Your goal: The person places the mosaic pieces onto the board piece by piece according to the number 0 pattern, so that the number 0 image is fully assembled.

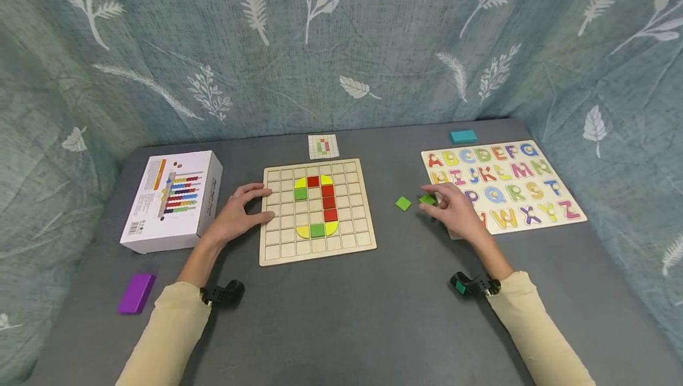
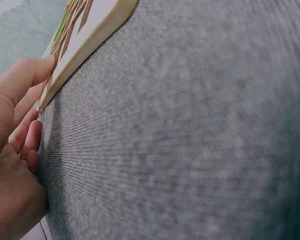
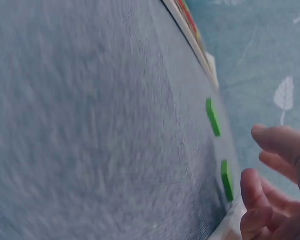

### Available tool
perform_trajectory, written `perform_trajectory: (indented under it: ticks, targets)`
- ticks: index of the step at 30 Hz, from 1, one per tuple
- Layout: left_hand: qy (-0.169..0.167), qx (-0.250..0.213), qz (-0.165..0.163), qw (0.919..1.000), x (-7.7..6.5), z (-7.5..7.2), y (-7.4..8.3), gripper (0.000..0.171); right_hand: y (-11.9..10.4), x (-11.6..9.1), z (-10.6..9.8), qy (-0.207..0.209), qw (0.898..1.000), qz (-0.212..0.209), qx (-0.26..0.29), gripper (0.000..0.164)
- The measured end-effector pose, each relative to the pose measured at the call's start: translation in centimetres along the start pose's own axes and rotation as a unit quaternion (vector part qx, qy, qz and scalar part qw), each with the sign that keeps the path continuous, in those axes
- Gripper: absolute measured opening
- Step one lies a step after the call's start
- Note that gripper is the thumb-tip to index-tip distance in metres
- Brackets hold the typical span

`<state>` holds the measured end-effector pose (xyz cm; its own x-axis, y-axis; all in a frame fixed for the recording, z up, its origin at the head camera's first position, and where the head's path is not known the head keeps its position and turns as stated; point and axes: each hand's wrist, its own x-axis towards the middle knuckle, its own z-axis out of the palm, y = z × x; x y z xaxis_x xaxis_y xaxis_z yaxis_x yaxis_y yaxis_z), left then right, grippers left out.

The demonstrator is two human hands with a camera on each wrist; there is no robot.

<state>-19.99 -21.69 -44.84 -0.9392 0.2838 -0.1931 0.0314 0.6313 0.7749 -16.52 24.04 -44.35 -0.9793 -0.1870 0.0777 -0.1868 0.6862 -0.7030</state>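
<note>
A wooden grid board (image 1: 347,203) lies flat in front, with red, green and yellow tiles set in a rounded figure at its middle. At its left edge my left hand (image 1: 237,214) rests thumb and forefinger, spread apart; in the left wrist view the thumb touches the board's side (image 2: 85,55). Two green square tiles lie on the table to the right: one tile (image 1: 402,203) by itself, the other tile (image 1: 427,199) just under the parted thumb and fingers of my right hand (image 1: 453,211). The right wrist view shows a gap between that hand and the nearer tile (image 3: 226,181).
A small pattern card (image 1: 323,146) lies behind the grid board. An alphabet puzzle board (image 1: 512,220) sits at right, partly under my right hand, with a teal block (image 1: 463,136) behind it. At left are a white abacus box (image 1: 171,199) and a purple block (image 1: 136,294).
</note>
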Motion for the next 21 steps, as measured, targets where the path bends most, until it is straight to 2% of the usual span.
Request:
perform_trajectory:
  ticks: [11, 21]
  targets:
    - [-0.002, -0.007, 0.003, 1.0000, 0.1, -0.2, -0.1, 0.062, 1.0, 0.8, 0.1, 0.012, 0.999, -0.032, -0.031, 0.042]
    - [-0.003, -0.004, -0.002, 1.0000, 0.2, -0.1, -0.2, 0.062, 1.9, 0.5, 0.4, -0.006, 0.997, -0.042, -0.069, 0.044]
